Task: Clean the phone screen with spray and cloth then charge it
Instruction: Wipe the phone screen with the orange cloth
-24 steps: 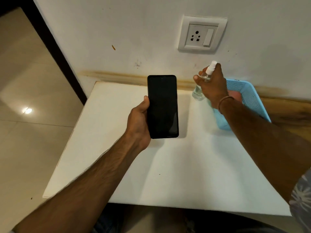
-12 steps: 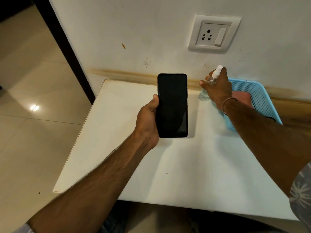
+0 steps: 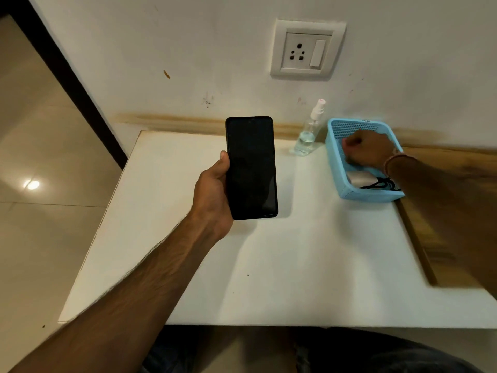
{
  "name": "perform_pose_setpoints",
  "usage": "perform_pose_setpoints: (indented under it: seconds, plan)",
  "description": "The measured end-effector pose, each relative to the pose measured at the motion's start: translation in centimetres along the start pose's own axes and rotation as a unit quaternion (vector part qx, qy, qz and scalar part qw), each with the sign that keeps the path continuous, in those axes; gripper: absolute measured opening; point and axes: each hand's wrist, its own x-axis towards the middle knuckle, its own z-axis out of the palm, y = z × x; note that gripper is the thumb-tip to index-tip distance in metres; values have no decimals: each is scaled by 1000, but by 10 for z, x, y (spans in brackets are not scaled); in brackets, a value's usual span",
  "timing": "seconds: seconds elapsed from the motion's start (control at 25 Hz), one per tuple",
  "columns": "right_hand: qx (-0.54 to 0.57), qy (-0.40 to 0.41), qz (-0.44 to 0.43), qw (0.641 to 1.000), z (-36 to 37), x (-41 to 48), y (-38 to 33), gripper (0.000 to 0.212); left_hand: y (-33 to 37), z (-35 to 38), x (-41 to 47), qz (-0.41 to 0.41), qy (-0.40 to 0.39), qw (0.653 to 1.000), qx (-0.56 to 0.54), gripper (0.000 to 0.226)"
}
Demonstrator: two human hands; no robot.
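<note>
My left hand (image 3: 212, 192) grips a black phone (image 3: 251, 168) by its left edge, holding it upright above the white table (image 3: 269, 265) with its dark screen facing me. A clear spray bottle (image 3: 309, 130) with a white nozzle stands alone by the wall. My right hand (image 3: 368, 149) reaches into the blue basket (image 3: 365, 196). Its fingers curl down onto the cloth, which the hand almost wholly hides. A white charger block (image 3: 360, 179) and a black cable (image 3: 382, 184) lie in the basket's near end.
A white wall socket with a switch (image 3: 306, 49) sits above the bottle. A wooden surface (image 3: 435, 238) adjoins the table on the right. Tiled floor and a dark door frame lie to the left.
My right hand let go of the spray bottle, which now stands by the wall, and moved right into the basket. The phone stays held in my left hand.
</note>
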Motion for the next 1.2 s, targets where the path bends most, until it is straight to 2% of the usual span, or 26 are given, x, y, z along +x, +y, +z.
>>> perform_pose_setpoints:
  seconds: [0.04, 0.08, 0.2, 0.36, 0.44, 0.52, 0.56, 0.64, 0.76, 0.84, 0.88, 0.96, 1.04, 1.12, 1.2]
  plan:
    - [-64, -65, -24, 996, 5, 6, 7, 13, 0, 0, 0, -1, 0, 1000, 0, 47]
    - [-99, -90, -40, 990, 7, 9, 11, 13, -1, 0, 0, -2, 0, 1000, 0, 47]
    - [-107, -42, -62, 991, 12, 16, 17, 17, -1, 2, -1, -5, 1, 1000, 3, 48]
    - [-89, 8, -38, 995, 18, 15, 22, 29, -1, 3, -3, -3, 0, 1000, 12, 49]
    - [-31, 15, -18, 999, 12, 12, 22, 27, -2, 2, -2, -3, 1, 1000, 15, 49]
    - [37, 56, 25, 997, 2, 8, 18, 28, -2, 1, -2, 1, 0, 1000, 14, 49]
    - [70, 86, 42, 993, -5, 4, 14, 34, -2, 1, -1, 2, -1, 1000, 13, 49]
    - [150, 150, 53, 976, -20, -8, 2, 50, -1, 1, 0, 2, 1, 1000, 10, 49]
    - [237, 267, 27, 934, -44, -41, -19, 57, -2, 1, 0, 0, 2, 1000, 2, 46]
    - [317, 327, 15, 890, -54, -65, -28, 44, -2, 2, -2, 2, 4, 1000, 2, 45]
    - [409, 324, 12, 853, -56, -80, -35, 37, -2, 3, -2, 4, 6, 1000, 4, 46]
    - [631, 231, 8, 741, -50, -117, -56, 24, -1, 3, -2, 5, 5, 1000, 6, 47]
    - [768, 97, 31, 632, -34, -154, -83, 13, -2, 3, -3, 3, 6, 1000, 10, 47]
    - [830, -8, 96, 549, -15, -179, -106, 4, -3, 3, -4, -1, 6, 1000, 13, 47]
    - [851, -85, 140, 499, 3, -189, -117, 13, -4, 2, -2, 3, 7, 1000, 17, 48]
